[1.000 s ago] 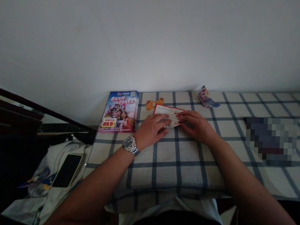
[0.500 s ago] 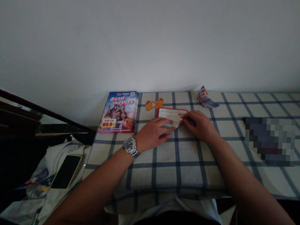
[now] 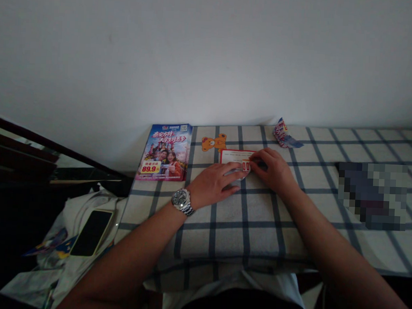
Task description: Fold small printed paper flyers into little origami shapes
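Note:
A small red-bordered leaflet [image 3: 235, 155] with fine print lies on the checked tablecloth, its near right corner folded up to show white and red. My left hand [image 3: 213, 184], with a metal watch [image 3: 181, 199] on its wrist, rests over the near edge of the leaflet, fingers stretched out. At the right side my right hand [image 3: 271, 170] pinches the folded corner between thumb and fingers. Part of the leaflet is hidden beneath both hands.
An upright-printed stack of flyers [image 3: 165, 152] lies at the left beside a bear picture [image 3: 213, 142]. Crumpled wrapper [image 3: 285, 135] sits near the wall. A blurred dark item [image 3: 364, 193] is at the right; a phone [image 3: 91, 233] rests lower left on white bags.
My right hand has brought the corner further over, so that more of its red-and-white side shows. My left fingers have shifted slightly; the whole view has moved a little.

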Demonstrator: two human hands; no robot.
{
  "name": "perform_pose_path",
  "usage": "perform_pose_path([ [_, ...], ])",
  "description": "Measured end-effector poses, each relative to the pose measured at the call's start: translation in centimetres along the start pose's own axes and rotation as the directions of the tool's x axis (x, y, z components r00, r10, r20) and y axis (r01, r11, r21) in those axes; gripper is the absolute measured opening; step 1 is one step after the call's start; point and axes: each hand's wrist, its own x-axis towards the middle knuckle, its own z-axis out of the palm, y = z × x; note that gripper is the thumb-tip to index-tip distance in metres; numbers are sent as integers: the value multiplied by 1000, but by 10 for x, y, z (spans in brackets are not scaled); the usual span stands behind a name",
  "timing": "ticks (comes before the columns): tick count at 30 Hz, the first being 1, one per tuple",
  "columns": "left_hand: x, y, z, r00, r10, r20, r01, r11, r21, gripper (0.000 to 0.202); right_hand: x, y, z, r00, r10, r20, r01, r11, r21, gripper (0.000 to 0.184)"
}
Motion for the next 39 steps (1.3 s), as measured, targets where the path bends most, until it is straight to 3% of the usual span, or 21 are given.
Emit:
perform_pose_path([
  [7, 3, -1, -1, 997, 37, 67, -36, 999, -12, 39, 0, 2, 4, 1000, -8, -1, 8, 999, -51, 7],
  [16, 4, 1, 1, 999, 13, 42, -12, 1000, -25, 38, -2, 1, 3, 999, -44, 7, 44, 995, -91, 12],
  [21, 5, 0, 1, 999, 13, 44, -12, 1000, -25, 39, -1, 0, -2, 994, -112, -9, 112, 993, -35, 14],
  [30, 4, -1, -1, 999, 18, 46, -17, 999, -32, 37, -4, -2, -7, 963, -228, 143, 220, 973, 72, 20],
  [39, -2, 0, -2, 999, -30, 34, 28, 997, 77, 40, -7, 1, -8, 957, -237, 167, 229, 971, 65, 23],
])
